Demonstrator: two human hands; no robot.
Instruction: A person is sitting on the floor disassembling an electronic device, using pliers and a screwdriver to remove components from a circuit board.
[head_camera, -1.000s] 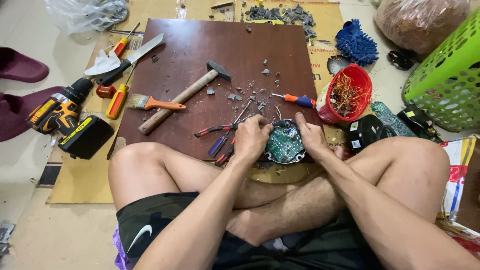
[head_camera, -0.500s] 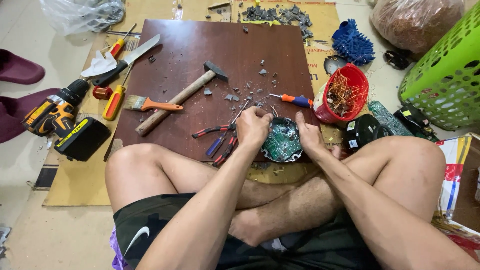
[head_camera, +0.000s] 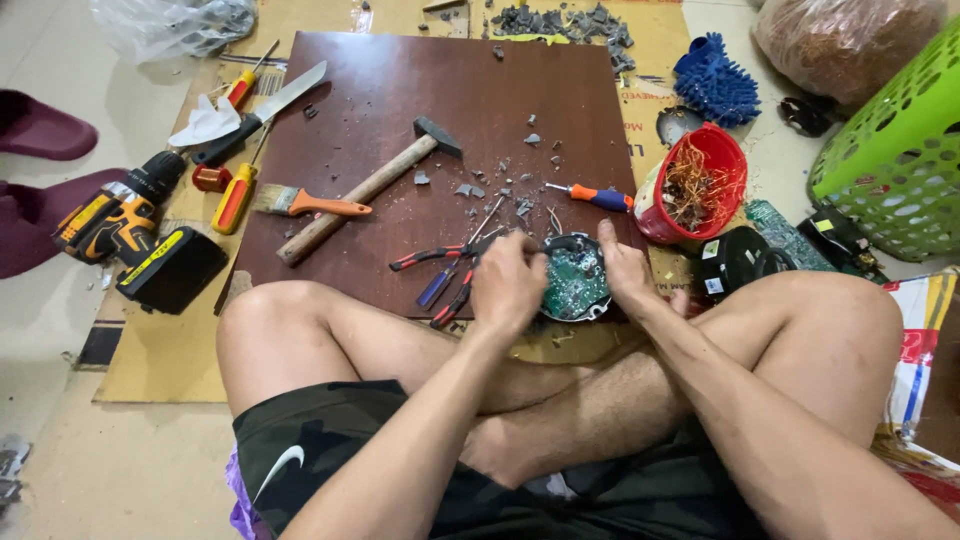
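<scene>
We sit cross-legged on the floor with a brown wooden board (head_camera: 400, 110) in front of our knees. Our left hand (head_camera: 508, 285) and our right hand (head_camera: 628, 272) are both on a small round part with a green circuit board (head_camera: 572, 282) inside it. It sits at the near edge of the brown board, right between our hands. The left hand is curled into a fist at its left side, but we cannot tell what the fingers grip. The right hand presses on the right rim and holds it in place. Red-handled pliers (head_camera: 440, 255) lie just left of our left hand. A small orange and blue screwdriver (head_camera: 592, 195) lies just behind the round part. A hammer (head_camera: 365, 190) lies tilted in the middle of the board, with grey broken bits (head_camera: 500, 180) scattered near it. A red bowl of copper wire (head_camera: 700, 180) sits off the board on the right. A yellow and black drill (head_camera: 130, 235) lies far off on the left.
</scene>
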